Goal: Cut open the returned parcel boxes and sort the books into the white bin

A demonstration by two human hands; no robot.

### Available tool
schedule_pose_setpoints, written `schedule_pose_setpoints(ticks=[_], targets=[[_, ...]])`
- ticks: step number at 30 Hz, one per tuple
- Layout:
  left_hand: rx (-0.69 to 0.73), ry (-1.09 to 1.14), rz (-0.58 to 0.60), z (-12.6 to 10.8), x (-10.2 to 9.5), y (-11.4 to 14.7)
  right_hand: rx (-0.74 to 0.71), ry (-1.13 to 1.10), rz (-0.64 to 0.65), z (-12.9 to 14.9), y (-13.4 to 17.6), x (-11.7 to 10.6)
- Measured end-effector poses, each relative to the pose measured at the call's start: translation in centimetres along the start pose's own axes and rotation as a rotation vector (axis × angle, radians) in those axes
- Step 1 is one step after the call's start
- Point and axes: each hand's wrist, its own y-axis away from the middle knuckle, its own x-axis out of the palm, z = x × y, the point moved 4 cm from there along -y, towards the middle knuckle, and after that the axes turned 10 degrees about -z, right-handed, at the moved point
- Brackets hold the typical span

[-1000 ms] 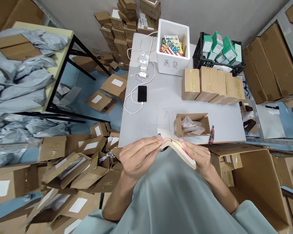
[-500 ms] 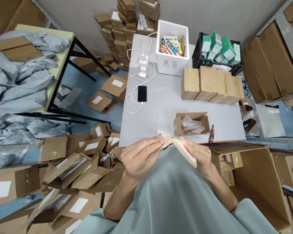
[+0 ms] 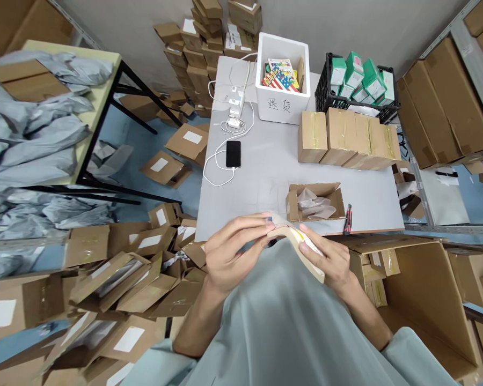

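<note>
A: The room had a plain grey wall, with loose cartons strewn over the floor left of the tabletop. Where was the book?
B: Bowed in mid-air at the near edge of the tabletop, close to the wearer's body, just short of an open carton.
A: State of each hand?
B: The left hand pinched the book's left end at the fingertips. The right hand gripped the right side, thumb and fingers parted across it.
A: Hazards?
B: In my judgement, the bowed pages could have sprung free, since the left hold was slight. Too hard a bend might have creased the cover.
A: Changes from the earlier frame?
B: The left fingers, previously close together, had separated; the right hand's grip had opened slightly. The open carton had not been disturbed.
</note>
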Motion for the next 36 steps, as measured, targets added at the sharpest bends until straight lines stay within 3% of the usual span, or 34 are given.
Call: schedule_pose_setpoints(ticks=[9,16,29,36], targets=[[-0.023,-0.038,-0.034,-0.2,0.1,0.2,-0.011,0.011,0.045,0.7,0.5,-0.1],[-0.009,-0.002,0.034,0.0,0.2,0.4,0.056,-0.002,0.052,0.7,0.3,-0.5],[0.073,0.080,0.186,-1.8,0.9,-0.4,0.080,0.071,0.013,0.9,0.8,-1.1],[0.061,0.097,0.186,-1.5,0.8,0.4,0.062,0.042,0.009,1.0,0.4,-2.0]])
